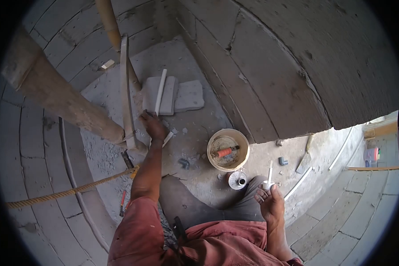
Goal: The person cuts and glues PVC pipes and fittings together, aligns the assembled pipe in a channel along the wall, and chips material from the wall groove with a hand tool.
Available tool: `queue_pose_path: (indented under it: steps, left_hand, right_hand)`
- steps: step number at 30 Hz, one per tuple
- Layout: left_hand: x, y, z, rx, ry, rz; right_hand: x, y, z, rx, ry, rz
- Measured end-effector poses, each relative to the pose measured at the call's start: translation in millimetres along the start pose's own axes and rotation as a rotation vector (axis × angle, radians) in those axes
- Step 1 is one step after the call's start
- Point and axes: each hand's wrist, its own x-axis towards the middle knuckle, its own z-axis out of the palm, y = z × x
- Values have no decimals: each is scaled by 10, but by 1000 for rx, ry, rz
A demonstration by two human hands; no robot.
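My left hand (154, 126) is wrapped round the lower end of a white pipe (161, 92), which slants up over a pale block (169, 95). At the right, my right hand (271, 203) holds a small white cap with a thin white stem (270, 174) standing up from it. Between my knees sits an open round can (238, 180) with a dark opening. Just above the can is a cream bucket (211, 160) with an orange-handled tool (225, 152) inside.
Bamboo poles (66, 95) and a rope (75, 190) cross the left side. Grey pipe elbows (283, 161) lie on the dusty floor, near a scraper (304, 163) and another white pipe (298, 184). A second pale block (189, 95) lies near the block wall (270, 88).
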Motion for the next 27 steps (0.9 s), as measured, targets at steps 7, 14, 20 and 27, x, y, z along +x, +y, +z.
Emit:
queue_pose_path:
  steps: [7, 14, 20, 27]
  left_hand:
    - [-278, 343, -418, -398, -254, -107]
    - [-1416, 1463, -1849, -1687, -670, -784]
    - [-1814, 1565, -2570, -1846, -912, -1026]
    - [-1959, 1686, -3000, -1705, -809, -1146]
  right_hand:
    - [-60, -7, -38, -82, -51, -75]
    - [-332, -184, 325, -361, -281, -344]
    - [-845, -202, 524, -508, -542, -444]
    - [-1292, -206, 529, -1084, -454, -1027]
